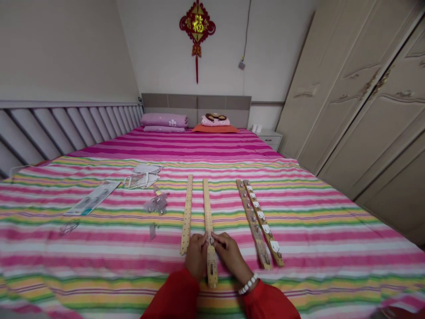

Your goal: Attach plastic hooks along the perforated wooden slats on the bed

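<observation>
A long perforated wooden strip (207,206) lies on the striped bedspread between my hands. My left hand (197,254) pinches a small clear hook (210,240) from the left, over the strip. From the right, my right hand (229,251), with a white bracelet at the wrist, has its fingertips closed on the same hook. Nearer me on that strip sits another clear hook (211,267). A bare perforated strip (187,212) lies just left. To the right are a strip with clear hooks (254,223) and a strip with white hooks (264,221), side by side.
Left of the strips lie a pile of clear hooks (156,204), a single clear piece (152,230), a packaged hook card (94,198), white cards (142,176) and thin rings (69,227). Pillows (164,120) rest by the headboard; a wardrobe (358,102) stands right.
</observation>
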The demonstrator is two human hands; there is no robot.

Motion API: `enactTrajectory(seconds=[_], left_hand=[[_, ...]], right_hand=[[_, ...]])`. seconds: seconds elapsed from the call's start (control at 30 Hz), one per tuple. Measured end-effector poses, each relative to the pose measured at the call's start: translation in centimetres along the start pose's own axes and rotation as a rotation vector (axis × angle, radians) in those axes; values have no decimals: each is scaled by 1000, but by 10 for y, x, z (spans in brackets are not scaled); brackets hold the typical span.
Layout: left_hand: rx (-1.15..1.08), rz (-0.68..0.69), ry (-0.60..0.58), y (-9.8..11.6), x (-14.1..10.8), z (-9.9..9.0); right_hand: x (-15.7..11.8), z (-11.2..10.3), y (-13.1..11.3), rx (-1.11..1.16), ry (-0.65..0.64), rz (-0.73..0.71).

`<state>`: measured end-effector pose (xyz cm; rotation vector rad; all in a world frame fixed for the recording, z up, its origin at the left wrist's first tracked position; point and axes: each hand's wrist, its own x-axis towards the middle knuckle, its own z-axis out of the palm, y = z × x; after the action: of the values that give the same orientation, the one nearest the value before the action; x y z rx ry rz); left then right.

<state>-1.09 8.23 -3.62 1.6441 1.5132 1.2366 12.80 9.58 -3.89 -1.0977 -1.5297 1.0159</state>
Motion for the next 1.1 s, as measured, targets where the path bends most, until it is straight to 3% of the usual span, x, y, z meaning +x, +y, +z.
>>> enactTrajectory(seconds=[0.1, 0.2, 0.27, 0.4, 0.5, 0.63, 0.87, 0.97, 1.1], left_hand=[[-10, -13, -16, 4, -7, -3], [-65, -26, -10, 7, -12, -19], [-71, -33, 96, 7, -10, -42], [102, -97, 433, -9, 4, -98], [261, -140, 566, -27, 16, -129], [287, -238, 525, -36, 22, -141], [216, -318, 537, -29, 18, -148], [126, -283, 487, -17, 21, -152], [-83, -207, 294, 15, 29, -146]], right_hand=[[-1, -3, 3, 137, 14, 70], [-2, -6, 2, 325, 22, 188], [-4, -8, 0, 424, 46, 267], [-8, -8, -5, 515, 148, 346], [-7, -7, -6, 534, 186, 366], [-5, -7, -7, 562, 185, 372], [-7, -11, -14, 565, 173, 381], [-6, -11, -17, 564, 182, 396], [-2, -7, -25, 557, 155, 381]])
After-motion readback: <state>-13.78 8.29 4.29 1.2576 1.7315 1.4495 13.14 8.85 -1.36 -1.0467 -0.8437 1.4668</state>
